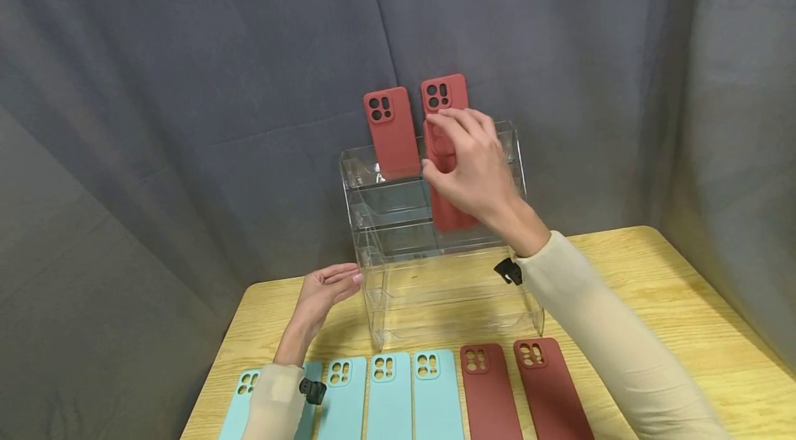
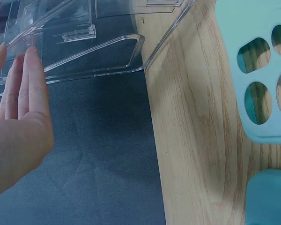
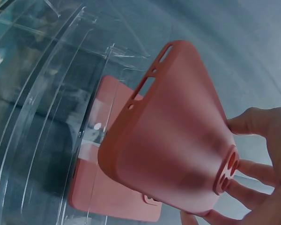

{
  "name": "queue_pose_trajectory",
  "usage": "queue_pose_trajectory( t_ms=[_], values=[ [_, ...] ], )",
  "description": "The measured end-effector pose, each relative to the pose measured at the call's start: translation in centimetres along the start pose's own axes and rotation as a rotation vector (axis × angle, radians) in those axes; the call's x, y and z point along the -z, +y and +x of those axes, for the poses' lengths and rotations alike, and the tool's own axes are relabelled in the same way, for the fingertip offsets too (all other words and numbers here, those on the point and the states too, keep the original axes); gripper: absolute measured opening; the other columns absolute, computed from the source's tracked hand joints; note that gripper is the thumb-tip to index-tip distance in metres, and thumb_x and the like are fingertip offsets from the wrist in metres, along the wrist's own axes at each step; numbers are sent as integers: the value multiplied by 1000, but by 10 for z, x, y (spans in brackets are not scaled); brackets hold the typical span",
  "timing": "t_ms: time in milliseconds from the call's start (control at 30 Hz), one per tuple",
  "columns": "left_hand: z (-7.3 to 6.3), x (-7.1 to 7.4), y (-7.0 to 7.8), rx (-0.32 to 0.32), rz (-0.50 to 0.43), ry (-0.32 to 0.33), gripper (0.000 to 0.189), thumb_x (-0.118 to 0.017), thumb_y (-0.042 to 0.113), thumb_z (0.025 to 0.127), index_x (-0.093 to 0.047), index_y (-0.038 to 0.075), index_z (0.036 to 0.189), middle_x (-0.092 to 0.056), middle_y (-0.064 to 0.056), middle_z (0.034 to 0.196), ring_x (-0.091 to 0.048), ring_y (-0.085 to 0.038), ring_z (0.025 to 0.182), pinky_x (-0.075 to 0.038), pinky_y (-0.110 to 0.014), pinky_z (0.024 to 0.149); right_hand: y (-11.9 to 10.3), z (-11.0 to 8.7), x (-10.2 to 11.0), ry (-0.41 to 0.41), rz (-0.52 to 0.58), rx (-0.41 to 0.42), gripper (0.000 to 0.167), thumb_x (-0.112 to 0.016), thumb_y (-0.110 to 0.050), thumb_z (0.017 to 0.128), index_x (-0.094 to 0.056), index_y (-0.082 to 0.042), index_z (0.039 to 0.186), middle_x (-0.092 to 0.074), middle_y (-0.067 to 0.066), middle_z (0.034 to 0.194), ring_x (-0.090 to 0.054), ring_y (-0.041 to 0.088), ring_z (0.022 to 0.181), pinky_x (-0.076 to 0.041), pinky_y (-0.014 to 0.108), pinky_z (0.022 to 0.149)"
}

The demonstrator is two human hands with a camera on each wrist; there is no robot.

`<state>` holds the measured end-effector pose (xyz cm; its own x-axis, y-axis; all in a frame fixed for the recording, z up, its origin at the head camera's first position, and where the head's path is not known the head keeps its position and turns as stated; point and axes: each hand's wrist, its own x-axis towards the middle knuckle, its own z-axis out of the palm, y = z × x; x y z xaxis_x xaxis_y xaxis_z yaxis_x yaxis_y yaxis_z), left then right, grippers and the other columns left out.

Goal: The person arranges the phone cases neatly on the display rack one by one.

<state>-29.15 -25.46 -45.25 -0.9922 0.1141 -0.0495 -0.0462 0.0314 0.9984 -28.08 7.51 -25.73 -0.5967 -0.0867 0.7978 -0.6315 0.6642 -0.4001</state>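
Observation:
My right hand (image 1: pixel 475 167) grips a red phone case (image 3: pixel 173 126) by its edges near the camera-hole end, thumb on one side and fingers on the other. It is held up in front of the clear tiered acrylic rack (image 1: pixel 448 302). Behind it, a red phone case (image 1: pixel 444 91) leans upright on the rack's top tier at the right, partly hidden. Another red case (image 1: pixel 393 132) stands at the left of that tier. My left hand (image 1: pixel 323 295) is at the rack's left side, fingers fairly straight, fingertips at the clear side panel (image 2: pixel 70 61).
Several teal phone cases (image 1: pixel 390 398) lie in a row on the wooden table (image 1: pixel 628 281) before the rack. Right of them lie two dark red cases, one at the middle (image 1: pixel 494 398) and one farther right (image 1: pixel 553 391). A grey curtain (image 1: pixel 261 67) hangs behind.

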Motion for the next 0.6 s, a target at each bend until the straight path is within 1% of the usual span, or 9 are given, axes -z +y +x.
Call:
queue_pose_trajectory(
  t_ms=[133, 267, 367, 500, 600],
  values=[
    [0, -1, 0, 2, 4, 6, 45, -78, 7, 94, -64, -7, 135, -79, -12, 120, -79, -14, 102, -64, -33, 98, -1, 14, -11, -8, -35, -20, 56, -74, -19, 85, -66, -8, 140, -63, 14, 145, -47, 42, 140, -47, 61, 114],
    [2, -1, 0, 3, 6, 6, 46, -79, 8, 94, -64, -7, 135, -79, -10, 118, -79, -13, 101, -65, -32, 97, -4, 26, -22, -21, -71, -29, 57, -73, -21, 86, -64, -11, 142, -61, 12, 147, -46, 40, 141, -53, 65, 102],
    [2, 0, 0, -3, 5, 9, 45, -79, 7, 94, -64, -7, 134, -80, -10, 118, -79, -13, 100, -65, -34, 98, -7, 33, -32, -45, -88, -38, 58, -72, -23, 87, -63, -13, 144, -60, 10, 148, -44, 38, 143, -54, 65, 97],
    [1, 2, -1, 1, 6, 10, 45, -79, 8, 94, -65, -6, 134, -80, -9, 117, -79, -13, 101, -64, -35, 99, -9, 38, -47, -78, -96, -57, 58, -71, -23, 89, -61, -15, 145, -59, 8, 149, -43, 37, 144, -55, 65, 97],
    [0, 3, -2, 8, 1, 14, 44, -79, 8, 94, -65, -5, 134, -80, -5, 114, -79, -13, 101, -65, -33, 98, -11, 40, -59, -88, -117, -49, 57, -71, -24, 91, -61, -17, 146, -58, 7, 150, -42, 38, 145, -55, 64, 96]
  ],
)
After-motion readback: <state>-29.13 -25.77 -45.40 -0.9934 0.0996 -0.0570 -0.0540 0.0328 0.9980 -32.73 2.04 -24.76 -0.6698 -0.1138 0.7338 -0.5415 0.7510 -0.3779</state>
